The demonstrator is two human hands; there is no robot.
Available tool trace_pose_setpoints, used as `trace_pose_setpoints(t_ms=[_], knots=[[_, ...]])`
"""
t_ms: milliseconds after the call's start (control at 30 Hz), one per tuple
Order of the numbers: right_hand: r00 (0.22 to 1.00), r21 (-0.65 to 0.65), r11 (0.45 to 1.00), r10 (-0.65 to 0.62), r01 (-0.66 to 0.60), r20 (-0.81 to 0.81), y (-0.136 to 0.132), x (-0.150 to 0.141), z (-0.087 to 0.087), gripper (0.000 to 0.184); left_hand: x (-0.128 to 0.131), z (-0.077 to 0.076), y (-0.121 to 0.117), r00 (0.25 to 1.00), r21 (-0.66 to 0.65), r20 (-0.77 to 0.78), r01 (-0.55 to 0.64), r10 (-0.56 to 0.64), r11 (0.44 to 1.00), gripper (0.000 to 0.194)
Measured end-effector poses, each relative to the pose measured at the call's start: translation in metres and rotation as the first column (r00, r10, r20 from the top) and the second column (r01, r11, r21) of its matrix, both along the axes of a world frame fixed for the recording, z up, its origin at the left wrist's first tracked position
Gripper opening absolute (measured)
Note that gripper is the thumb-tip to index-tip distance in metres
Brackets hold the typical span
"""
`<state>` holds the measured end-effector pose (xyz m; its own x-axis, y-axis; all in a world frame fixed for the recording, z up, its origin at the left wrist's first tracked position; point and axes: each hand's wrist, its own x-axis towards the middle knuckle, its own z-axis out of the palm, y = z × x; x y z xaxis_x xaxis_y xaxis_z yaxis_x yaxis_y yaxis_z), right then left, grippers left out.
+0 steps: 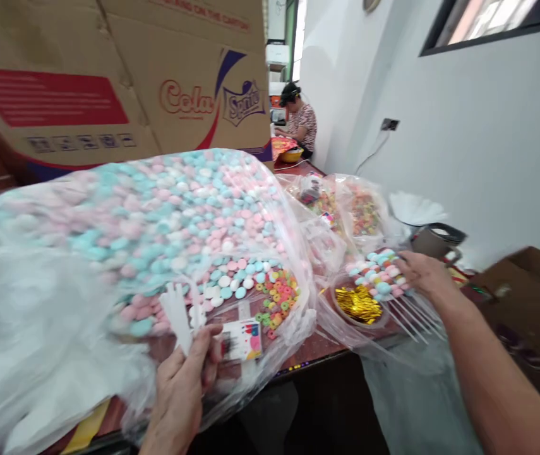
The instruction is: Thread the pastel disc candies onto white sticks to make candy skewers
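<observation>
My left hand (182,379), low in the centre-left, is closed around a few thin white strips (175,309) that point upward. Just right of its fingers lies a small white packet with a colourful print (246,340). Behind it, pastel marshmallows (179,202) fill a large clear plastic bag, and colourful ring-shaped candies (279,300) lie near its right edge. On the right, my right hand (424,275) grips a bunch of marshmallow skewers (381,273), its fingertips partly hidden. Their white sticks slant down to the right. Gold twist ties (357,305) fill a round bowl beneath them.
A large cardboard carton (122,76) stands behind the marshmallows. White plastic sheeting (37,341) covers the left side. Clear bags of ring candies (364,212) and a grey mug (435,240) are at the back right. An open brown box (525,297) stands far right. Another person (300,120) sits farther back.
</observation>
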<state>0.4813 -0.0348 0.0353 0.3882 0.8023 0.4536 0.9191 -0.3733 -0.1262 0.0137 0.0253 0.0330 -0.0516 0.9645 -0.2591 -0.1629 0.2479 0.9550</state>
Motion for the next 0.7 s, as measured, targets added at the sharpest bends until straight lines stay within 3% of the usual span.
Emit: trace_pose_setpoints(t_ms=[100, 200, 333, 433, 500, 600, 700], knots=[[0.977, 0.117, 0.990, 0.050, -0.076, 0.209, 0.011, -0.011, 0.003, 0.033, 0.000, -0.005, -0.002, 0.997, 0.039, 0.076, -0.023, 0.020, 0.999, 0.048], [0.962, 0.268, 0.929, 0.215, -0.254, 0.168, 0.031, -0.068, 0.021, 0.031, 0.001, -0.005, -0.003, 0.987, 0.042, 0.136, -0.090, 0.083, 0.995, 0.043], [0.808, 0.428, 0.709, 0.581, -0.560, 0.095, 0.039, -0.197, 0.031, 0.037, 0.004, 0.011, -0.007, 0.948, -0.028, 0.307, -0.082, 0.087, 0.996, 0.038], [0.603, 0.466, 0.506, 0.794, -0.726, 0.075, 0.028, -0.287, 0.016, 0.053, 0.007, 0.022, -0.012, 0.882, -0.103, 0.458, -0.072, 0.112, 0.992, 0.037], [0.513, 0.460, 0.432, 0.856, -0.776, 0.062, 0.021, -0.327, 0.002, 0.061, 0.010, 0.024, -0.018, 0.844, -0.143, 0.510, -0.106, 0.165, 0.984, 0.034], [0.532, 0.527, 0.446, 0.846, -0.723, 0.014, 0.021, -0.354, -0.014, 0.060, 0.016, 0.021, -0.028, 0.802, -0.168, 0.571, -0.097, 0.177, 0.981, 0.036], [0.551, 0.549, 0.455, 0.834, -0.702, 0.013, 0.027, -0.354, -0.018, 0.052, 0.017, 0.014, -0.034, 0.780, -0.132, 0.609, -0.079, 0.144, 0.988, 0.037]])
